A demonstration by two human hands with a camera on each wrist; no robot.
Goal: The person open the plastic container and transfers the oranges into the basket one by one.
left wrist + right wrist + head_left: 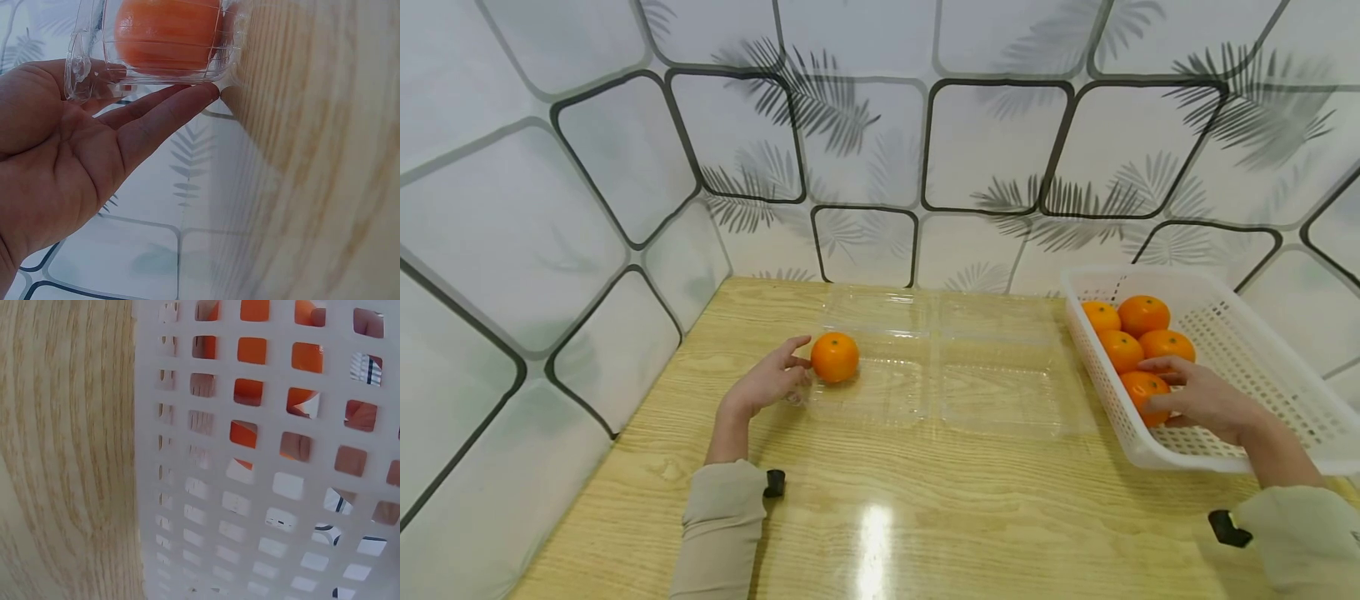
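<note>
One orange (pixel 834 357) sits at the left end of a clear plastic box (pixel 880 392) on the table. My left hand (pixel 770 382) is at that box's left end, its fairly straight fingers (pixel 165 119) touching the outside of the clear wall in the left wrist view. At the right, my right hand (pixel 1206 400) grips an orange (pixel 1142 396) inside a white perforated basket (pixel 1262 333), thumb and fingers around it. In the right wrist view, the basket wall (pixel 212 487) partly hides that hand and the fruit.
Several more oranges (pixel 1144 316) lie along the left side of the basket. A second clear plastic box (pixel 1000 400) stands between the first box and the basket. A patterned wall covering (pixel 865 242) rises behind the wooden table (pixel 820 500) and along its left side.
</note>
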